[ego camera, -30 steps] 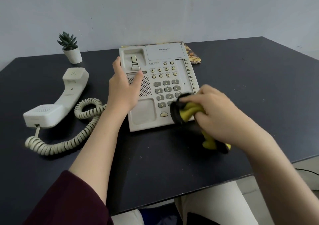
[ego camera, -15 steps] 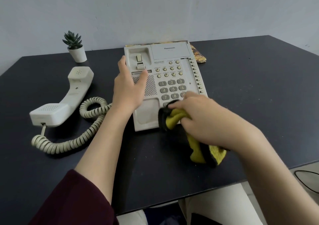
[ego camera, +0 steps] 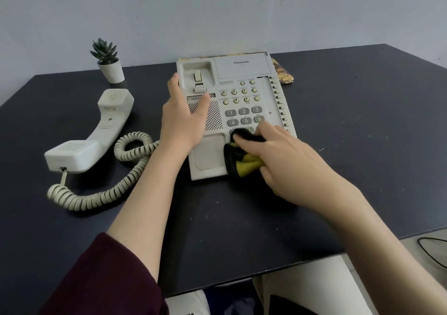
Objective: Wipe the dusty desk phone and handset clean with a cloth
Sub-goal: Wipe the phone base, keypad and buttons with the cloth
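A cream desk phone sits in the middle of the dark table. My left hand lies on the phone's left edge over the speaker grille, thumb on top and fingers straight along the side. My right hand grips a bunched yellow and black cloth and presses it on the lower keypad rows, hiding those keys. The handset lies off the hook to the left, earpiece side up, joined by a coiled cord.
A small potted succulent stands at the back left near the wall. A patterned flat item pokes out behind the phone's right corner. The table's front edge runs close to my body, and a dark cable lies on the floor at the right.
My right hand slid the cloth left across the phone's front, then up onto the lower keypad. My left hand stayed on the phone's left side.
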The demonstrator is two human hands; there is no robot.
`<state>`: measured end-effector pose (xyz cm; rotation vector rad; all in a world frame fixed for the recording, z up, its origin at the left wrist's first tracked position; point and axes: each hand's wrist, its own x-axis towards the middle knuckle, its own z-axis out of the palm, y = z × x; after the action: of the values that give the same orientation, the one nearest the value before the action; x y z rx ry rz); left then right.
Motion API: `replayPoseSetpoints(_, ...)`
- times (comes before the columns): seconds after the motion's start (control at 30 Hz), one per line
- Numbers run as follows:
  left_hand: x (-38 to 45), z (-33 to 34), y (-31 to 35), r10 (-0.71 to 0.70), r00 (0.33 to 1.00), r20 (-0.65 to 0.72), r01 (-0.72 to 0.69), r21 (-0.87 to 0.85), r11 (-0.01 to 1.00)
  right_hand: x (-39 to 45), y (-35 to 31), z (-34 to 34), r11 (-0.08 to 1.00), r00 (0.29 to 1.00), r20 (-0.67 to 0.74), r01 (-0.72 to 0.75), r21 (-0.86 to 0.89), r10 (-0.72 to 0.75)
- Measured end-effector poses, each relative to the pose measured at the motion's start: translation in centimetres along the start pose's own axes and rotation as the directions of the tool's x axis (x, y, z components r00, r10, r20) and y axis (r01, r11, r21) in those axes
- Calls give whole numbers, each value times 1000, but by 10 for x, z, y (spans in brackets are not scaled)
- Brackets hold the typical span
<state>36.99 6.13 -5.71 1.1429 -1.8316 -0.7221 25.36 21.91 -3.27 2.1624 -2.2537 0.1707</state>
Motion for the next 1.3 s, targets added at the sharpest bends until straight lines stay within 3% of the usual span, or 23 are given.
replayPoseSetpoints(0.17,0,0,-1,0,1000,7,0,-9,1000,-20,2,2,998,993,97,66,22,-68)
replayPoseSetpoints(0.37,0,0,-2,-6,1000,11,6,-19,1000,-42,32,-1,985,984,80,-165,46,161)
replayPoseSetpoints(0.53,-1,0,0,3,1000,5,-3,-19,1000,-42,49,-9,924,923,-29,-381,41,383)
replayPoseSetpoints(0.7,-1,0,1,-6,1000,6,6,-15,1000,-12,37,-14,942,917,-225,-307,133,330)
replayPoseSetpoints(0.97,0,1,-1,-1,1000,0,1,-15,1000,5,19,-7,921,925,-157,-368,-128,347)
replayPoseSetpoints(1.17,2,2,-4,5,1000,2,-5,-12,1000,-22,20,-5,932,938,-103,-343,-117,332)
replayPoseSetpoints(1.3,1,1,-3,6,1000,2,-6,-13,1000,-22,22,-7,930,928,-80,-366,-15,364)
